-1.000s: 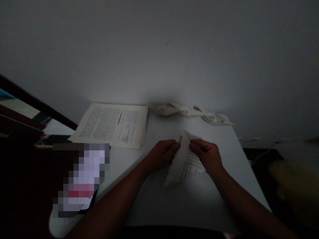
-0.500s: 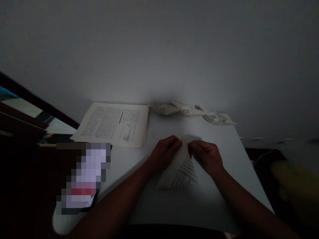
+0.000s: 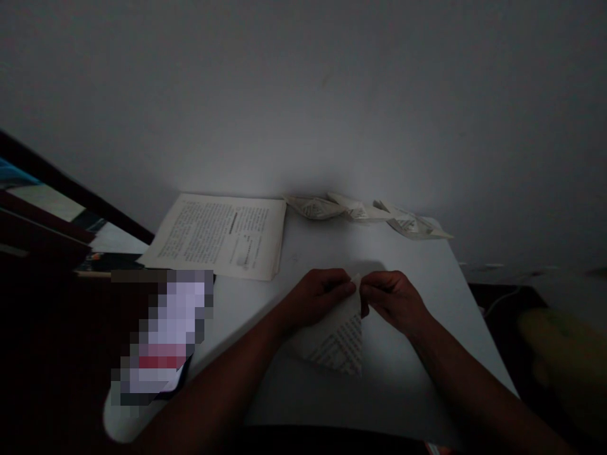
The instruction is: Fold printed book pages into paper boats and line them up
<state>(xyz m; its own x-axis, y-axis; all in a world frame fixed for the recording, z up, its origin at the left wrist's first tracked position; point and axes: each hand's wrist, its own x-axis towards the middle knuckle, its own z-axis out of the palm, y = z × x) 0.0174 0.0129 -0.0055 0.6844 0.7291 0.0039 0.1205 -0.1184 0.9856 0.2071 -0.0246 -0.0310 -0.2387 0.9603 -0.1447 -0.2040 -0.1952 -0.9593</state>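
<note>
My left hand (image 3: 318,297) and my right hand (image 3: 394,300) meet over the middle of a white table (image 3: 417,379). Both pinch the top corner of a folded sheet of printed paper (image 3: 336,341), which hangs down from the fingers as a triangle with its lower edge near the table top. The fingers of each hand are pressed together on the paper. The room is dim.
A stack of printed pages (image 3: 220,234) lies at the table's back left. Three folded paper boats (image 3: 370,215) stand in a row along the back edge by the grey wall. A blurred-out object (image 3: 161,335) lies at the left edge. Dark furniture stands at left.
The folded paper has turned in my hands, from a shape leaning left to a triangle hanging below the fingers. My two hands have come closer together at its top corner.
</note>
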